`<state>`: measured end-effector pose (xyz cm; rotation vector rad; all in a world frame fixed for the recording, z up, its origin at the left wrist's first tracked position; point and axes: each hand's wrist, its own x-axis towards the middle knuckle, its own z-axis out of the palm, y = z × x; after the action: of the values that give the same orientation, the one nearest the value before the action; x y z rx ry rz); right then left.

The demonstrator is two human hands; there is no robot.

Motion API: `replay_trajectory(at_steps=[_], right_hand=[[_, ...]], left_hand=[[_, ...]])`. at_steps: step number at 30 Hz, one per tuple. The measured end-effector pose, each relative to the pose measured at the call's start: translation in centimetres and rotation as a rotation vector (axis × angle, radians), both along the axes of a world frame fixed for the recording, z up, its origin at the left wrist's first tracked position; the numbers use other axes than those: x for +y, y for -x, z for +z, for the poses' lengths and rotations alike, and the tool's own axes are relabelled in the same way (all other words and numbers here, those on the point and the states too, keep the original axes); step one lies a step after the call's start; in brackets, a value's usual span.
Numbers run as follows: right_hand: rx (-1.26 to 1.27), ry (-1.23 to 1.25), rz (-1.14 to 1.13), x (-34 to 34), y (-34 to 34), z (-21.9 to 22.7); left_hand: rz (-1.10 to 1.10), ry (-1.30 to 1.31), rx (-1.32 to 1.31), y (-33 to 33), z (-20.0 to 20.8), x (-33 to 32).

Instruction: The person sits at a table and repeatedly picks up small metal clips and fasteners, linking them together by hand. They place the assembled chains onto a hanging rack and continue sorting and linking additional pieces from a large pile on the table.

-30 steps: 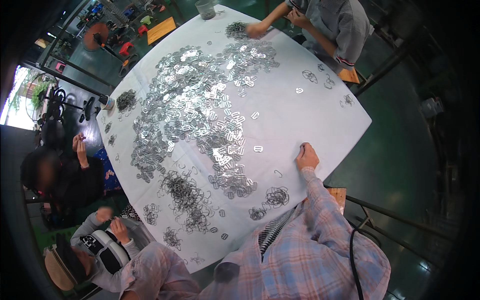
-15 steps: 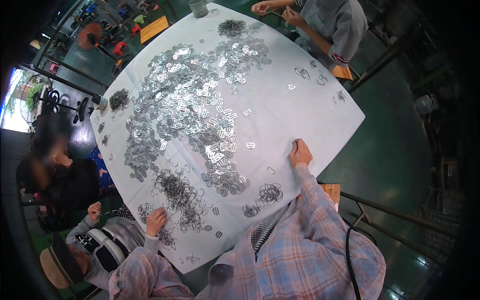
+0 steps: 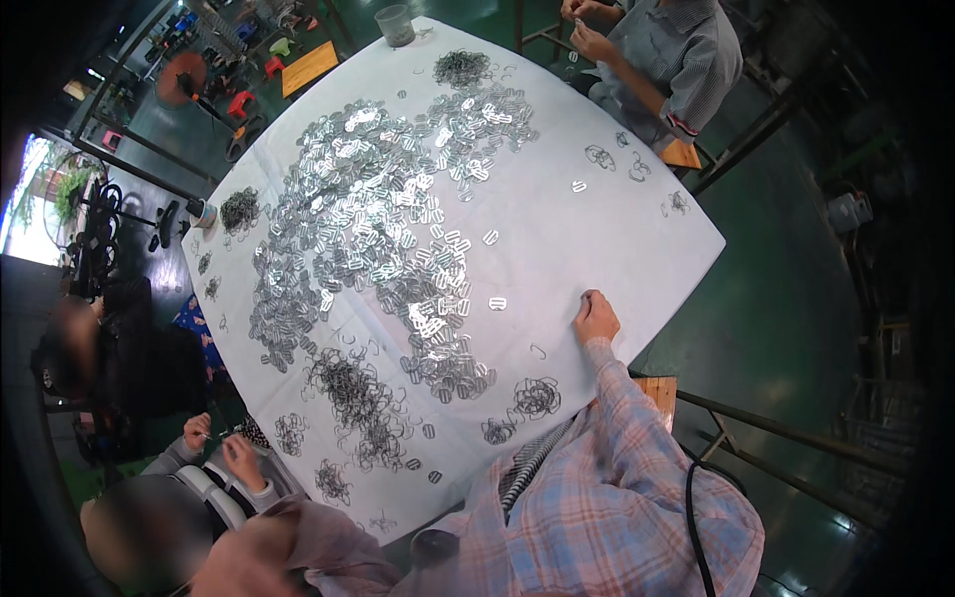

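My right hand (image 3: 597,318) rests on the white tabletop near its right front edge, fingers curled and pressed together. Whether something small is in them I cannot make out. A curved wire piece (image 3: 538,351) lies to its left, and a tangled clump of wire pieces (image 3: 537,397) lies nearer my body. Farther left, a silver slotted buckle (image 3: 497,303) lies flat, apart from a wide, shiny spread of similar buckles (image 3: 368,209). Of my left arm only a blurred plaid sleeve (image 3: 338,567) shows at the lower edge; the hand itself does not show.
A co-worker's hands (image 3: 239,463) are raised at the left front edge; another person's hands (image 3: 592,42) work past the far right edge. A large wire heap (image 3: 358,408) covers the table's front left. Cups (image 3: 396,27) stand at the far corner and the left corner (image 3: 202,213).
The left co-worker's hand has lifted off the wire pieces and moved back beside their other hand. My left sleeve has shifted lower left. My right hand stays in place; the view has tilted slightly.
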<state>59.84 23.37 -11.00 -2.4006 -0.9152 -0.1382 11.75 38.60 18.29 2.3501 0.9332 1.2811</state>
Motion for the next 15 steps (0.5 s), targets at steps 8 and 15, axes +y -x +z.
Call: replay_trajectory(at_steps=[8, 15], right_hand=[[0.068, 0.030, 0.004, 0.4, 0.4, 0.4], [0.048, -0.002, 0.011, 0.4, 0.3, 0.3]], left_hand=[[-0.382, 0.341, 0.633, -16.9, 2.1, -4.5], [-0.223, 0.717, 0.824, -15.4, -8.3, -7.8]])
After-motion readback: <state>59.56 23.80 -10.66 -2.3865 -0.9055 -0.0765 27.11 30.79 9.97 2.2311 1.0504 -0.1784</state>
